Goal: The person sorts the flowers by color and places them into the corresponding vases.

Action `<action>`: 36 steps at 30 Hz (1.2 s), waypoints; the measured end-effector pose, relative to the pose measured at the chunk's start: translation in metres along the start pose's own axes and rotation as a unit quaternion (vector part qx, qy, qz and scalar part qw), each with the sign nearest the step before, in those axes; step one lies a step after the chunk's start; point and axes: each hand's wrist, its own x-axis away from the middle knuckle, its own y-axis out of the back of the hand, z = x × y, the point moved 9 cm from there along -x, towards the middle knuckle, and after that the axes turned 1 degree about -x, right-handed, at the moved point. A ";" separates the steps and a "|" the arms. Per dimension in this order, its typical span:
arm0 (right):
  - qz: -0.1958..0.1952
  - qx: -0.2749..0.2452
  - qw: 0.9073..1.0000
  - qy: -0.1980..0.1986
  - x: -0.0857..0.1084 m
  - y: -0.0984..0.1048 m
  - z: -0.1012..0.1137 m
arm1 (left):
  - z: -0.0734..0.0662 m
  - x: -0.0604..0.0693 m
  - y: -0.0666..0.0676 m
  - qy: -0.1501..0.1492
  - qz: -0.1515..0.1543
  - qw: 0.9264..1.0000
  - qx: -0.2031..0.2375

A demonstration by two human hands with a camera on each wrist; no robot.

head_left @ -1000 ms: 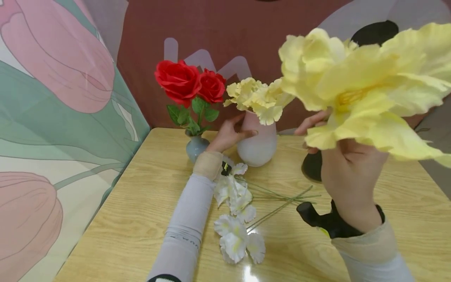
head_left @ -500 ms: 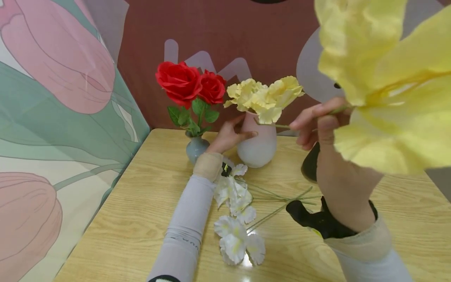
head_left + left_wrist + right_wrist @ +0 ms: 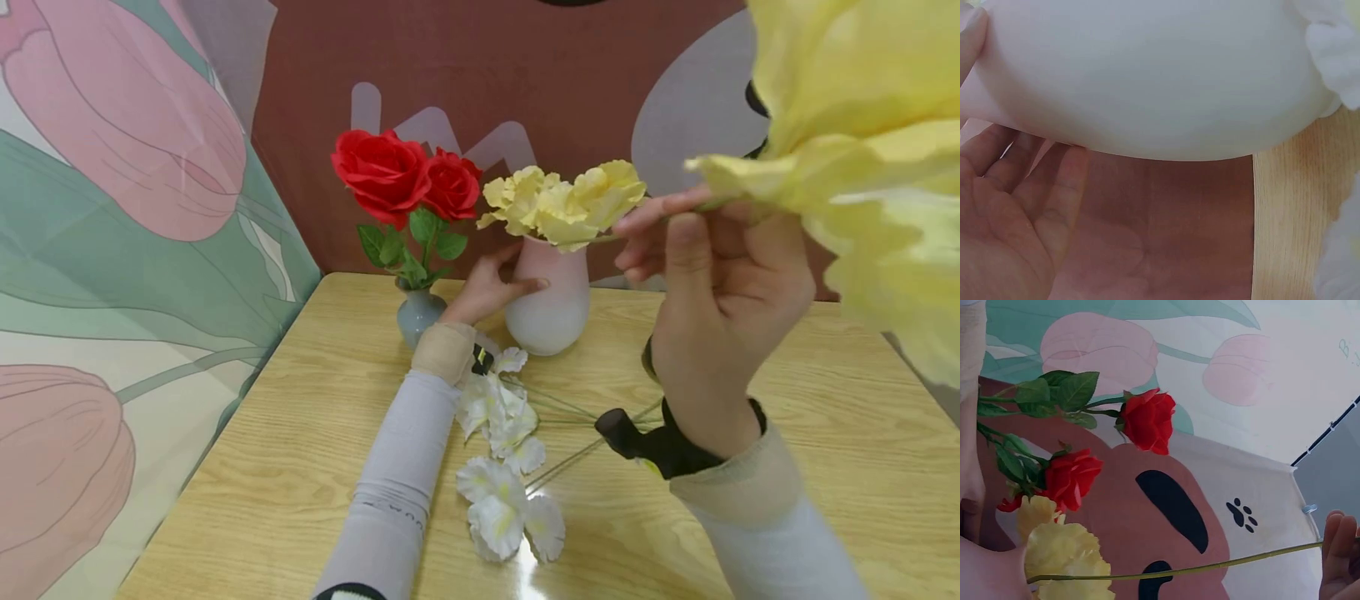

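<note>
My left hand grips the side of a pink-and-white vase, thumb across its front. The left wrist view shows fingers behind the vase. Yellow artificial flowers fill its mouth. On the right, my right hand pinches the stem of another yellow flower, whose bloom runs out of the head view. Its green stem points left, and its end lies at the vase's mouth; whether it is inside, I cannot tell.
Red roses stand in a small blue-grey vase left of my left hand. White flowers with crossed green stems lie on the wooden table. A dark rounded object sits partly behind my right wrist.
The yellow flower has tipped sideways and moved right, partly out of view, while its stem end has risen to the vase's mouth. The left hand and vase have stayed put.
</note>
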 end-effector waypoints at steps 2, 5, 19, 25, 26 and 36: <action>0.003 0.011 1.000 -0.006 0.000 -0.002 -0.003 | 0.000 0.000 0.000 0.002 0.000 1.000 0.001; 0.011 0.029 0.999 -0.026 0.001 -0.004 -0.010 | 0.000 0.000 0.001 0.005 0.000 1.000 0.003; 0.073 0.080 0.986 -0.130 0.005 -0.004 -0.055 | 0.001 0.000 0.001 -0.004 0.002 1.000 0.007; 0.055 0.104 0.988 -0.097 -0.004 -0.002 -0.056 | 0.003 -0.001 0.002 0.002 0.000 1.000 -0.003; 0.052 0.111 0.989 -0.088 -0.007 -0.003 -0.056 | 0.002 -0.001 0.002 0.003 0.000 1.000 -0.004; 0.068 0.259 0.960 -0.080 -0.016 0.002 -0.081 | 0.000 0.000 -0.005 0.007 0.005 1.000 0.005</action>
